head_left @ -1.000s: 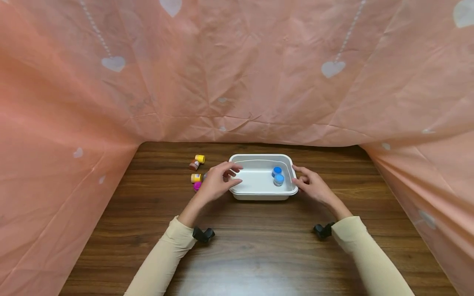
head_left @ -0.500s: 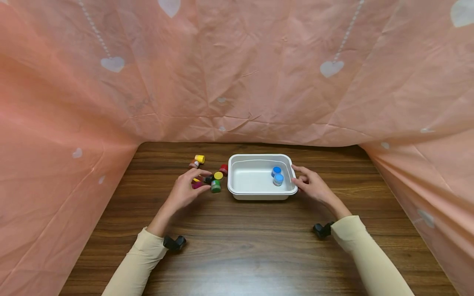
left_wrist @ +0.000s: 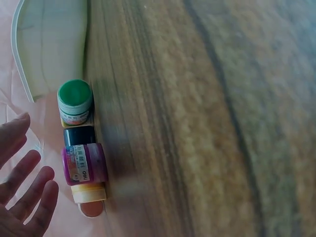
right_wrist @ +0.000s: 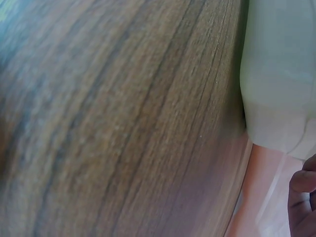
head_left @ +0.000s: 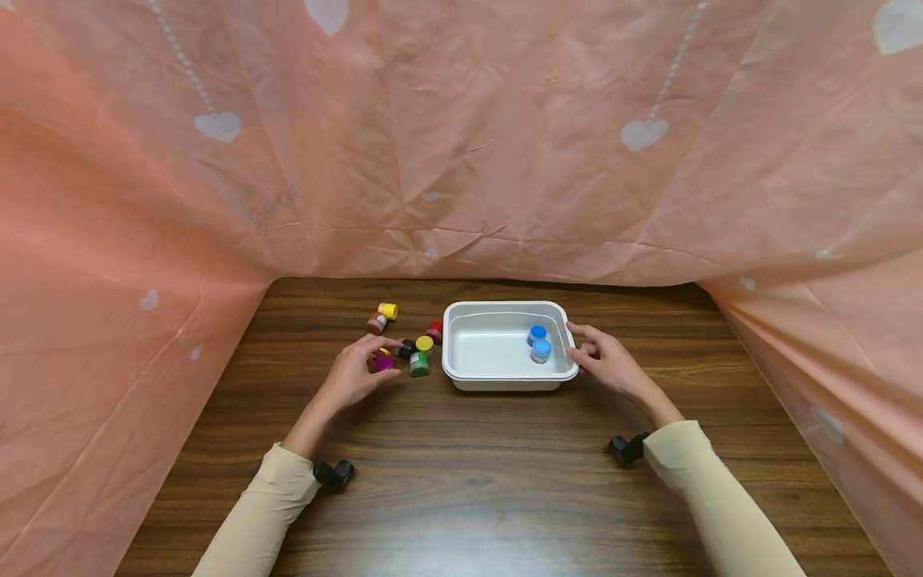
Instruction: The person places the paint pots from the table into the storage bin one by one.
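In the head view my left hand (head_left: 352, 372) hovers with parted fingers beside small paint jars at the left. Nearest to it is a purple jar (head_left: 384, 364), lying on its side in the left wrist view. A black jar (head_left: 405, 349), a yellow-lidded jar (head_left: 424, 344), a green jar (head_left: 419, 365) and a red jar (head_left: 435, 330) sit just right of it. A white plastic tub (head_left: 497, 378) stands at the centre. My right hand (head_left: 609, 362) holds its right rim, thumb and index finger at the edge. Two blue-lidded jars (head_left: 540, 350) stand inside the tub.
Behind the left hand lie a brown jar (head_left: 376, 323) and a yellow-capped jar (head_left: 388, 311). All rests on a dark wooden table (head_left: 461, 465). A pink curtain (head_left: 461, 160) with hearts closes off the back and both sides.
My left hand has moved from over the tub's left edge leftward to the jars, uncovering the red, green and yellow-lidded ones. The right hand stays at the tub's rim.
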Motion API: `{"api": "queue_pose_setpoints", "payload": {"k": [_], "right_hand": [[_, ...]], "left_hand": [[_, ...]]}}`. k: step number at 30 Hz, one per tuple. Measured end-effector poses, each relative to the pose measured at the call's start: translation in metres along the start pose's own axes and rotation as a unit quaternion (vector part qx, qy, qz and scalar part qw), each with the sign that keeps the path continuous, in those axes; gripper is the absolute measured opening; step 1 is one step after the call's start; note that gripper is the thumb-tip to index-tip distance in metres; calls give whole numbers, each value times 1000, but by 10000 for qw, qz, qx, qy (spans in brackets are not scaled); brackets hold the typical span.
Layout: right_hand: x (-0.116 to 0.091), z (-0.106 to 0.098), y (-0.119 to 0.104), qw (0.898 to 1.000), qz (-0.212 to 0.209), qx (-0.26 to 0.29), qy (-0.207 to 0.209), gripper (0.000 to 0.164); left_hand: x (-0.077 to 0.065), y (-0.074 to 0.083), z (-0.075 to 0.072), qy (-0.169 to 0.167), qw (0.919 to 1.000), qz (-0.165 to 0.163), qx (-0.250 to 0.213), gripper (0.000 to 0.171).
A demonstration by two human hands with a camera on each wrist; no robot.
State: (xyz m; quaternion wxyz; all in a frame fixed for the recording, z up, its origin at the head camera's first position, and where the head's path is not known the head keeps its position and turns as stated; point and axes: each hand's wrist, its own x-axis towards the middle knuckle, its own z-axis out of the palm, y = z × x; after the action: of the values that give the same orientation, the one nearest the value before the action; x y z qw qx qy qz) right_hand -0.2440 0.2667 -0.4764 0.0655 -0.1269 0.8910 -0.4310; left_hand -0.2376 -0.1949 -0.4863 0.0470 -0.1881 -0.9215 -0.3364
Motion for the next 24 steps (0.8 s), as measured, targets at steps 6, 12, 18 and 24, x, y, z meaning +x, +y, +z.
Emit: {"api": "queue_pose_setpoints", "payload": {"k": [6,12,18,24], "right_hand": [[-1,0,0,10000,-68,5,4,59],[1,-3,1,10000,-74,-27,-1,58],[3,-4,2,9999,-56,67,-51,59],[3,-2,3,9999,-93,95,1,59]], "left_hand": [[0,-8,0,-178,9997,-101,149,41],[0,-13,2,-176,9998,-31,132,37],[1,-19,2,-171,9998,-33,69,33],[3,-23,3,-261,9995,-116,115,31]]}}
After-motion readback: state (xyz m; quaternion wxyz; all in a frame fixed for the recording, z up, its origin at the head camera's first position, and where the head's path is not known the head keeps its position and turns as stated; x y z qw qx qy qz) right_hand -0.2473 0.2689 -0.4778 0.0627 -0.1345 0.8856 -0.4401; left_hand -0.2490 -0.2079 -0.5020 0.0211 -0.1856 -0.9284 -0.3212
